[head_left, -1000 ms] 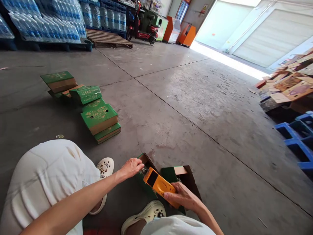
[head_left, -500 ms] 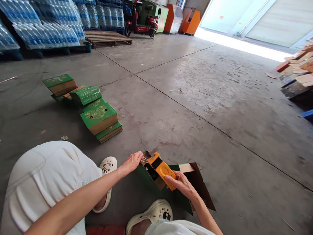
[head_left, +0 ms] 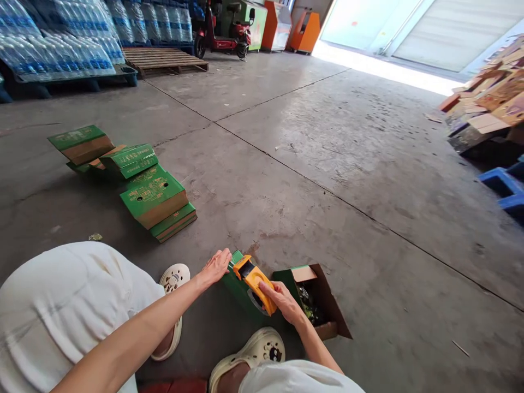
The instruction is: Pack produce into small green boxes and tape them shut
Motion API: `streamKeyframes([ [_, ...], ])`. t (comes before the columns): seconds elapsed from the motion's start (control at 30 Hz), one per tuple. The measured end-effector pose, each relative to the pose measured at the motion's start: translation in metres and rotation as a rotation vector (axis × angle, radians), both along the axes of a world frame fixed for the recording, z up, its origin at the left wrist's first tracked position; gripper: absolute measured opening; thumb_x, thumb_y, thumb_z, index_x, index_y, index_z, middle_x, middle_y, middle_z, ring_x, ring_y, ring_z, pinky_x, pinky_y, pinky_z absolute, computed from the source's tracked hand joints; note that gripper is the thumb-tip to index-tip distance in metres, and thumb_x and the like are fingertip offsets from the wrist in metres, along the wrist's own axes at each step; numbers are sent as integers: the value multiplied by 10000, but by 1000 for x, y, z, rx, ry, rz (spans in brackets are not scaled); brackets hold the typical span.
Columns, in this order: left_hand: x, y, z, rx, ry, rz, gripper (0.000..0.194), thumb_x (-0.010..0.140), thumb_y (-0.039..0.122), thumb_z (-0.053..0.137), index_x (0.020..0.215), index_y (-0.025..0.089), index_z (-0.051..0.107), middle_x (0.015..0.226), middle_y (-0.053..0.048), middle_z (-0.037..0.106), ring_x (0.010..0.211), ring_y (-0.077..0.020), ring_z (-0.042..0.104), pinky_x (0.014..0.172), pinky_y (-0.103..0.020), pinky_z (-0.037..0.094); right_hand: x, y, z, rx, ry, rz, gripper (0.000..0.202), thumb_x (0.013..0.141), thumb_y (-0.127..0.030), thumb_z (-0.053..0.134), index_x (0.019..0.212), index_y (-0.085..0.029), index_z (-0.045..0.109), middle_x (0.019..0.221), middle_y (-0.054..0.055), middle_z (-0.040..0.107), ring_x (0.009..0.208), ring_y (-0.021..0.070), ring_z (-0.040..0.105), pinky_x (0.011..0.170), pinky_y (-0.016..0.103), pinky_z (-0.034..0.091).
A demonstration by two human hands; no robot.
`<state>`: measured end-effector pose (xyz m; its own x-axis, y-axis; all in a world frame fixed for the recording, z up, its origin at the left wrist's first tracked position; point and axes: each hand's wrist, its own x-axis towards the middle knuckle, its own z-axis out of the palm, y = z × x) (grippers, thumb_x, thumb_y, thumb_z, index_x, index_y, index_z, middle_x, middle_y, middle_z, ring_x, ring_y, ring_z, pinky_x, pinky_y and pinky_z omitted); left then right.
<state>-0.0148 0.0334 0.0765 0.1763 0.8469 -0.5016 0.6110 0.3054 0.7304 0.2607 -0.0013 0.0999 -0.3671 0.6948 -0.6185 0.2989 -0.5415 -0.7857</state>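
In my right hand (head_left: 284,300) is an orange-yellow tape dispenser (head_left: 257,281) with a dark window, held slanted with its head toward my left hand. My left hand (head_left: 216,266) lies with fingers stretched out along the upper edge of a green cardboard box (head_left: 241,292), close to the dispenser's head. A round opening or label on that box is partly covered by the dispenser. To the right, behind my right hand, a green and brown open box (head_left: 323,295) shows dark and greenish contents. Whether the two boxes are joined cannot be seen.
Green flattened cartons (head_left: 155,191) lie ahead on the left of the concrete floor. Farther back are bottled-water packs (head_left: 61,54), a wooden pallet (head_left: 164,59) and a red scooter (head_left: 223,38). At right are stacked cardboard (head_left: 487,109) and a blue pallet (head_left: 501,183).
My left fingers have gone from a pinch by the dispenser's head to lying on the green box's edge. The green box's dark opening is now covered. My right hand has moved slightly left with the dispenser.
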Motion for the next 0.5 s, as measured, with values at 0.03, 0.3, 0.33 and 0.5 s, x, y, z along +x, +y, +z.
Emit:
streamKeyframes([
  [0.03, -2, 1, 0, 16, 31, -22, 317, 1111, 403, 280, 1098, 245, 555, 1149, -84, 659, 1036, -202, 705, 793, -257, 530, -2, 1, 3, 6, -15, 23, 706, 683, -865, 755, 721, -174, 617, 596, -38, 524, 531, 110, 480, 524, 241, 441],
  [0.3, -13, 19, -3, 105, 243, -146, 252, 1082, 349, 408, 1005, 235, 619, 1146, -71, 700, 751, -173, 717, 839, -311, 500, -23, -1, 13, 98, -150, 67, 670, 686, -838, 749, 676, -185, 596, 580, -6, 541, 530, 147, 531, 512, 261, 435],
  [0.33, -12, 20, -5, 111, 262, -156, 252, 1082, 344, 413, 1000, 234, 625, 1133, -77, 709, 787, -188, 724, 853, -319, 504, -24, -1, 13, 103, -168, 70, 674, 684, -842, 743, 671, -185, 592, 572, -5, 542, 527, 149, 532, 505, 259, 426],
  [0.5, -10, 22, -16, 160, 330, -178, 255, 1097, 322, 413, 1018, 237, 640, 1165, -98, 731, 1126, -263, 695, 1107, -440, 439, -30, 4, 16, 156, -258, 71, 694, 698, -872, 679, 641, -193, 546, 546, -4, 510, 513, 147, 500, 475, 257, 362],
])
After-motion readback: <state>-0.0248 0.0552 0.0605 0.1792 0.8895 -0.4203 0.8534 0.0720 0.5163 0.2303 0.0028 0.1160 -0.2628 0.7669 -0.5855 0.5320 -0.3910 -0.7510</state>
